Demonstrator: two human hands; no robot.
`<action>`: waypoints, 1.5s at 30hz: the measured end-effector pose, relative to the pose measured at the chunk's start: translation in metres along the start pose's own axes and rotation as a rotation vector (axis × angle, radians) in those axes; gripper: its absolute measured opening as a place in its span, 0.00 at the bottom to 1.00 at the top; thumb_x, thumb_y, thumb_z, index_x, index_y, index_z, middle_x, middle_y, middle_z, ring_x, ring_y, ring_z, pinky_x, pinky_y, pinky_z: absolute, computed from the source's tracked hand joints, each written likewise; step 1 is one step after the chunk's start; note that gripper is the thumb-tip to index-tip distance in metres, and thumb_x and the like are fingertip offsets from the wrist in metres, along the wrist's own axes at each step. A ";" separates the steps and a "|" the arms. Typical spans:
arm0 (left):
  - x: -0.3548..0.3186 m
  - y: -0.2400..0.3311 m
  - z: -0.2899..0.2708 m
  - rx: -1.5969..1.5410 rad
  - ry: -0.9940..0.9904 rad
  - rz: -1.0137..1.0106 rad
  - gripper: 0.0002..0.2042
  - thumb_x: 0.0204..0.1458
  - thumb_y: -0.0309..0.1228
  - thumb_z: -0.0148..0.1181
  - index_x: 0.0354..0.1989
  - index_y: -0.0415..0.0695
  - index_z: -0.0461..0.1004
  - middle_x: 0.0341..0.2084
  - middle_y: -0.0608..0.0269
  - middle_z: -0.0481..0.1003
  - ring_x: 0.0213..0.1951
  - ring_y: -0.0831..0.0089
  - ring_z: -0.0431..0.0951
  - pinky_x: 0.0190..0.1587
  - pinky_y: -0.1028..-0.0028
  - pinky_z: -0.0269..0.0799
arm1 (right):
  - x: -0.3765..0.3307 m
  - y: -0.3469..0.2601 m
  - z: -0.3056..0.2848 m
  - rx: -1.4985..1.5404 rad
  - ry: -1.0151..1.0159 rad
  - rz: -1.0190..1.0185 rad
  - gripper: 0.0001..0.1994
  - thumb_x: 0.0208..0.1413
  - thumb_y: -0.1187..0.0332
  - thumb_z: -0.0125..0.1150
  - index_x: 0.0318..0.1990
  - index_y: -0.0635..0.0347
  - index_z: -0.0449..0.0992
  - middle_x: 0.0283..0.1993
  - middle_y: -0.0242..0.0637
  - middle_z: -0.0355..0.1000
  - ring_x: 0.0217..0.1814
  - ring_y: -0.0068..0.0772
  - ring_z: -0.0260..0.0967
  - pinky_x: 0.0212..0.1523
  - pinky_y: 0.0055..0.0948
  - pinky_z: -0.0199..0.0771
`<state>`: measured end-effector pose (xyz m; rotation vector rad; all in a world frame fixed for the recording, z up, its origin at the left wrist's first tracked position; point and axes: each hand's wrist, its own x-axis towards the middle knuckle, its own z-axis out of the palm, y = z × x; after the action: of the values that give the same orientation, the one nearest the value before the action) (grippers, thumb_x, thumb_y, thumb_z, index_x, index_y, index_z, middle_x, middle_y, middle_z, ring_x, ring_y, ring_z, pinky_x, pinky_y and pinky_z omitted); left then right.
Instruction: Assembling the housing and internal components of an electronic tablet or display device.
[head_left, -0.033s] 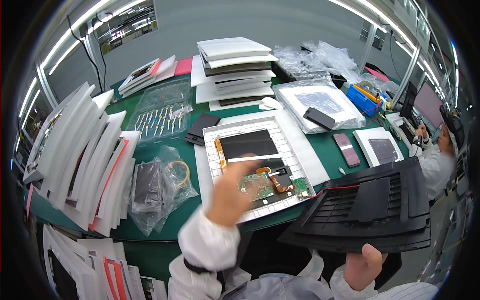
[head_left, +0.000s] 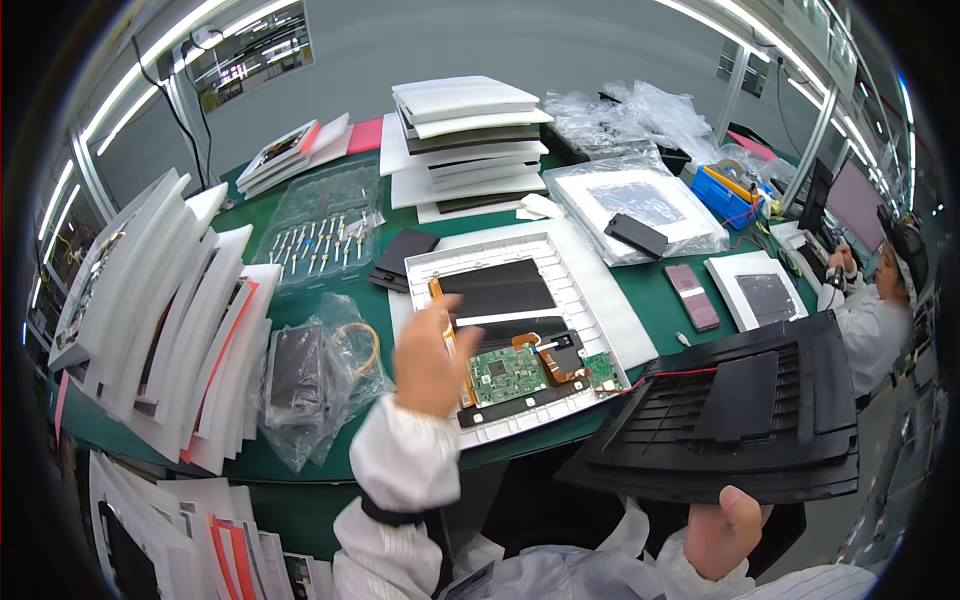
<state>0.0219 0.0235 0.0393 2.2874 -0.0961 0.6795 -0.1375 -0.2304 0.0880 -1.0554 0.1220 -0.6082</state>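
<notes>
Now the part-open, empty left hand sits further left, right hand gripping a black cover.

White rectangular housing in the middle of the scene: lies flat, open side up, on a white sheet. Shows a ribbed inner edge; holds a glossy dark panel toward the far side and a green circuit board at the near side. Carries a smaller green board by the right edge.

Black cover at the near right: hangs tilted, held by its near edge, ribbed with a flat plate. Has a thin red wire stretching across toward the smaller green board.
</notes>
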 end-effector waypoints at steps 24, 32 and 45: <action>-0.015 0.003 -0.069 -1.132 -0.001 -0.636 0.19 0.52 0.21 0.54 0.48 0.33 0.54 0.36 0.45 0.72 0.34 0.60 0.79 0.35 0.63 0.80 | 0.037 -0.013 0.000 0.217 0.175 -0.143 0.27 0.32 0.84 0.46 0.49 0.67 0.68 0.44 0.37 0.68 0.47 0.34 0.65 0.55 0.32 0.64; -0.081 0.060 -0.052 -1.159 0.417 -0.553 0.22 0.52 0.22 0.55 0.51 0.35 0.51 0.41 0.46 0.70 0.38 0.59 0.78 0.40 0.60 0.79 | 0.091 -0.005 -0.047 0.351 0.162 0.027 0.30 0.29 0.84 0.46 0.50 0.65 0.67 0.47 0.37 0.67 0.50 0.34 0.64 0.57 0.34 0.62; -0.127 0.072 0.011 -1.049 0.939 -0.607 0.25 0.48 0.20 0.58 0.54 0.37 0.53 0.47 0.51 0.64 0.46 0.60 0.72 0.48 0.58 0.73 | 0.208 0.118 -0.021 0.569 0.024 0.627 0.06 0.33 0.84 0.45 0.22 0.65 0.64 0.31 0.37 0.65 0.36 0.36 0.65 0.54 0.34 0.65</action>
<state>-0.1011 -0.0530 0.0149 0.7896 0.5374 0.9747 0.0757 -0.3148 0.0169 -0.4143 0.2700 -0.0662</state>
